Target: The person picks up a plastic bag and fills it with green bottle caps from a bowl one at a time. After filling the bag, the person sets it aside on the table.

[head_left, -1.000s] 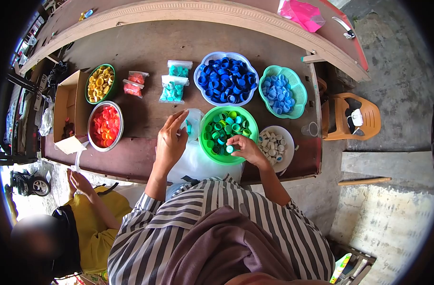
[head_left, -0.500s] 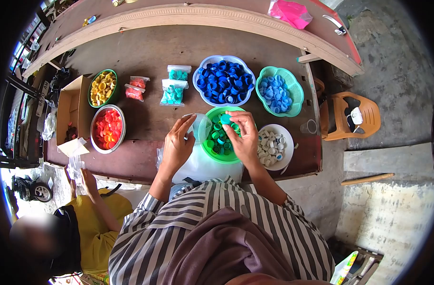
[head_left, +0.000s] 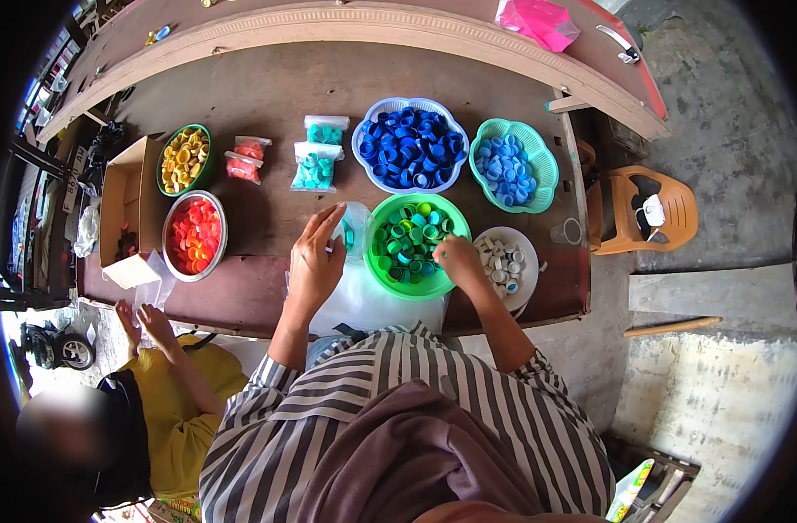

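From my feed, the left hand [head_left: 314, 261] pinches the rim of a small clear bag [head_left: 353, 228] at the table's [head_left: 268, 209] near edge, fingers closed on the plastic, a few teal caps already inside. The right hand [head_left: 458, 260] sits at about four o'clock on the green bowl [head_left: 414, 288], fingers curled down among the mixed caps [head_left: 409, 237]; I cannot tell whether they have closed on one. My worry is the bag: it is slack and held from one side only, so its mouth could fold shut and a cap dropped from the right would bounce onto the table or off the near edge. The bowl also overhangs a sheet of plastic [head_left: 364, 305] near the edge, so a push from the wrist could slide it. The white dish [head_left: 516, 283] lies just at three o'clock of the hand, close enough for a stray cap to land in it. Half a second ago the right hand was up at the bowl's twelve o'clock beside the bag with a teal cap; now it has dropped back to the near rim, while the left has kept its hold.
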